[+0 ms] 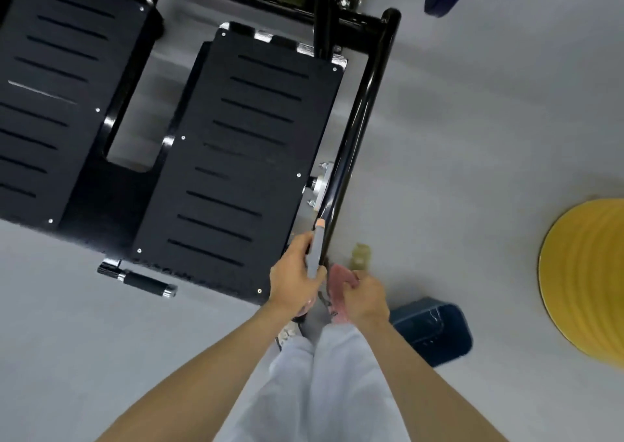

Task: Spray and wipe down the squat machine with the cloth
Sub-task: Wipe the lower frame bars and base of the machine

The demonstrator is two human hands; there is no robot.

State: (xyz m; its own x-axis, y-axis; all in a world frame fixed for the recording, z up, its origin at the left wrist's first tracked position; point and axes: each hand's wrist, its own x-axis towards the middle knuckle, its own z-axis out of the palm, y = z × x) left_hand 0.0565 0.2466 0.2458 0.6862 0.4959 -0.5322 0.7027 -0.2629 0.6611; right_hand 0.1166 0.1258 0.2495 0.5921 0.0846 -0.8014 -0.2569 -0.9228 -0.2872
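Our left hand (293, 274) wraps a grey spray bottle (315, 252). Our right hand (366, 301) bunches a pink cloth (340, 281) just beside it. Both hover at the near right corner of the squat machine (111, 184), by its right footplate (243, 157).

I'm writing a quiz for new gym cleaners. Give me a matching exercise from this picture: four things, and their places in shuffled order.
Things:
1 grey spray bottle
2 pink cloth
3 dark blue plastic bin
4 yellow ribbed round object

Places:
A on the grey floor, beside the white trouser leg
B at the picture's right edge
C in the left hand
D in the right hand

Pairs: 1-C; 2-D; 3-A; 4-B
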